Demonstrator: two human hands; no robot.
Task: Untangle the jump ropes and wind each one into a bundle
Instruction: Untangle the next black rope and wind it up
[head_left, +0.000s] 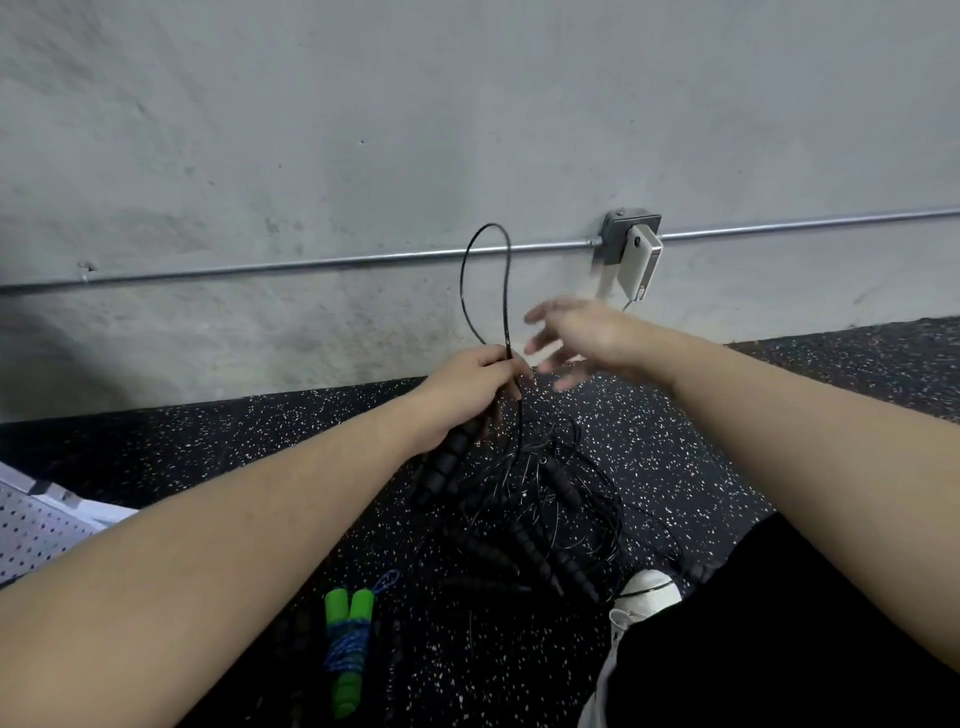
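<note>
My left hand (467, 389) grips a black ribbed jump-rope handle (447, 462) together with its thin black cord. A loop of that cord (485, 280) stands up above my fist against the wall. My right hand (576, 338) hovers just right of the loop, blurred, its fingers spread and holding nothing. Below both hands a tangle of black cords and several more black handles (550, 525) lies on the floor. A green-handled rope (347, 644) with blue cord lies wound into a bundle at the lower left of the tangle.
The speckled black rubber floor (260, 441) meets a grey concrete wall with a metal conduit (311, 262) and a junction box holding a white device (641, 260). A white shoe (647, 590) and black-trousered leg sit at right. A perforated white panel (36, 525) is at far left.
</note>
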